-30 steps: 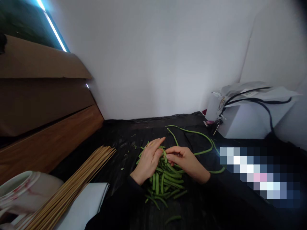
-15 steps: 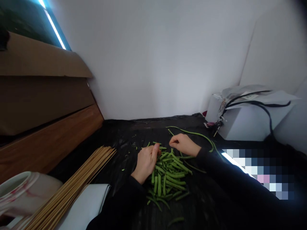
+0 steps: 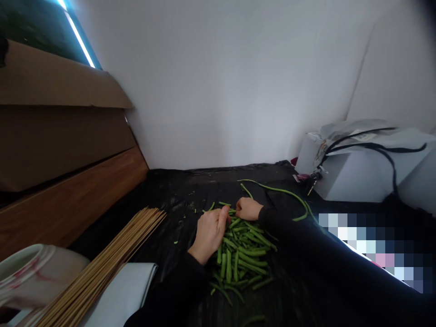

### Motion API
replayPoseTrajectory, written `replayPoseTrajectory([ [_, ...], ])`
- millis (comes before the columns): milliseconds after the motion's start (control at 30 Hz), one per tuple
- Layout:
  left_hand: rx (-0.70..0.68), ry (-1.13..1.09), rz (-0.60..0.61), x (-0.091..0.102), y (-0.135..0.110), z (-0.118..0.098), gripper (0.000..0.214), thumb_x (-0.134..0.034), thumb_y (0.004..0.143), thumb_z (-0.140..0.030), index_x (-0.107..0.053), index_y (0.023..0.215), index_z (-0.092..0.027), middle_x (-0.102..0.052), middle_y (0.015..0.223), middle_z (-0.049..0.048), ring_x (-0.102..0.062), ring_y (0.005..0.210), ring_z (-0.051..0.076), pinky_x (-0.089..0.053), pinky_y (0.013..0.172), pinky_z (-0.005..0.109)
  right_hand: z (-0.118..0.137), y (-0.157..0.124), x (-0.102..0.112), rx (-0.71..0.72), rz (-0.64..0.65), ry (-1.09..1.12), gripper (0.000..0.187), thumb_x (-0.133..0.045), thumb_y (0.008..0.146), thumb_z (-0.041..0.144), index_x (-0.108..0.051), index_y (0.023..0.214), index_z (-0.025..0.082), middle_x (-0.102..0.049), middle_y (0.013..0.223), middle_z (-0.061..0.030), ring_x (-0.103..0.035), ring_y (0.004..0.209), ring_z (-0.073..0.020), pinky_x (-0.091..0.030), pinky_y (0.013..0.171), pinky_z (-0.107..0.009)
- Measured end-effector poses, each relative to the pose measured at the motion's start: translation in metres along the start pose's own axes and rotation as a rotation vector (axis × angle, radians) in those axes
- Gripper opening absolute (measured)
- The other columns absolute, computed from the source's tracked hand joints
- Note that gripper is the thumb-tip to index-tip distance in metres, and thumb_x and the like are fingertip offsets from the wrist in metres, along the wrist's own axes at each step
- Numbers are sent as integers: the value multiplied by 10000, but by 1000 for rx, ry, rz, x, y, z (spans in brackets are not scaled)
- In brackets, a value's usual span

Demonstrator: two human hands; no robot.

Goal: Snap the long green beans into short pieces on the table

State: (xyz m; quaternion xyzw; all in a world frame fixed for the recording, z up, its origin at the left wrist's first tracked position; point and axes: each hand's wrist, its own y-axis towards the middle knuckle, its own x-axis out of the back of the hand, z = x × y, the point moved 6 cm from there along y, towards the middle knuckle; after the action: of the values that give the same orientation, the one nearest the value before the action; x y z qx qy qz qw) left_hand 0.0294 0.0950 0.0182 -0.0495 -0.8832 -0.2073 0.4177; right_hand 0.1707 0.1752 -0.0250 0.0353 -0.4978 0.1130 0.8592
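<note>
Step in hand looks like working short green bean pieces (image 3: pixel 250 252) by fingertip; they lie heaped on the black plastic-covered surface (image 3: pixel 190 184), below and between the hands. Left hand (image 3: pixel 209 230) curled at the heap's left edge, thumb raised; right hand (image 3: pixel 250 208) bunched, fingers bent down at the far end, near the left thumb. Can't tell if either pinches a piece, fingertips hidden. Next move seems to call for a light, precise finger grip, loose pieces being close. Long thin green bean (image 3: pixel 286 192) curves beyond the right sleeve. Also on the surface: bundle of thin tan wooden sticks (image 3: pixel 112 259), folded white sheet (image 3: pixel 131 284). Room: plain white wall (image 3: pixel 221 91) behind, brown cardboard box (image 3: pixel 64 141) left, white box (image 3: pixel 364 177) right.
</note>
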Motion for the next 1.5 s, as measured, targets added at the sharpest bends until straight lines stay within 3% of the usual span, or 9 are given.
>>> replayPoseTrajectory([
  [100,-10,-6,-1,0,0,-1,660,-199,988,-488,-695,675,-185,-707,722,62,-651,710,192,-409,685,259,-7,-1,11,31,-32,83,93,-639,680,122,-638,593,157,-712,680,-84,-665,689,-193,-455,602,-239],
  [300,-1,-9,1,-1,0,1,655,-202,989,-490,-698,680,-193,-709,728,54,-652,723,195,-405,695,266,-30,4,40,56,-150,221,123,-508,796,96,-620,766,134,-727,742,-64,-647,589,-121,-473,513,-195],
  [467,-9,11,9,-2,0,1,638,-211,992,-477,-677,662,-192,-692,698,47,-640,699,187,-393,674,263,-45,20,57,68,-294,87,208,-504,809,86,-673,919,137,-709,764,-49,-644,678,-143,-495,646,-246],
  [600,-49,53,4,-1,0,-3,618,-212,999,-453,-659,665,-188,-681,698,51,-632,691,179,-386,661,258,-38,31,54,128,-310,-164,239,-535,813,100,-739,914,174,-689,961,-100,-589,958,-219,-431,850,-314],
  [767,-103,92,4,-1,-1,-8,578,-232,1001,-419,-639,663,-186,-669,695,51,-624,686,170,-393,671,252,-22,42,38,227,-273,-442,260,-496,860,110,-754,858,142,-566,1215,-191,-374,1222,-333,-321,927,-420],
  [967,-81,58,16,-1,-1,-5,594,-225,995,-433,-635,645,-185,-655,666,59,-614,643,168,-407,650,247,-25,59,28,259,-246,-546,315,-413,877,54,-724,870,105,-594,1135,-217,-374,1201,-328,-293,924,-437],
  [1167,-110,42,-3,-1,0,-6,524,-256,991,-431,-629,719,-185,-646,750,58,-599,703,170,-415,668,250,-16,53,39,241,-306,-400,239,-429,870,88,-641,979,73,-603,1107,-214,-446,1121,-304,-331,893,-398],
  [1333,-91,16,11,0,2,-2,517,-244,997,-418,-656,795,-180,-647,741,48,-598,700,168,-404,658,245,6,24,31,386,-104,-187,180,-477,833,118,-639,911,134,-692,863,-56,-604,772,-142,-425,715,-225],
  [1500,-48,26,41,-3,3,2,557,-203,1005,-427,-609,711,-184,-608,668,21,-563,627,152,-367,612,235,9,0,17,490,75,-54,274,-513,742,64,-696,925,154,-724,788,-9,-646,690,-121,-446,642,-186],
])
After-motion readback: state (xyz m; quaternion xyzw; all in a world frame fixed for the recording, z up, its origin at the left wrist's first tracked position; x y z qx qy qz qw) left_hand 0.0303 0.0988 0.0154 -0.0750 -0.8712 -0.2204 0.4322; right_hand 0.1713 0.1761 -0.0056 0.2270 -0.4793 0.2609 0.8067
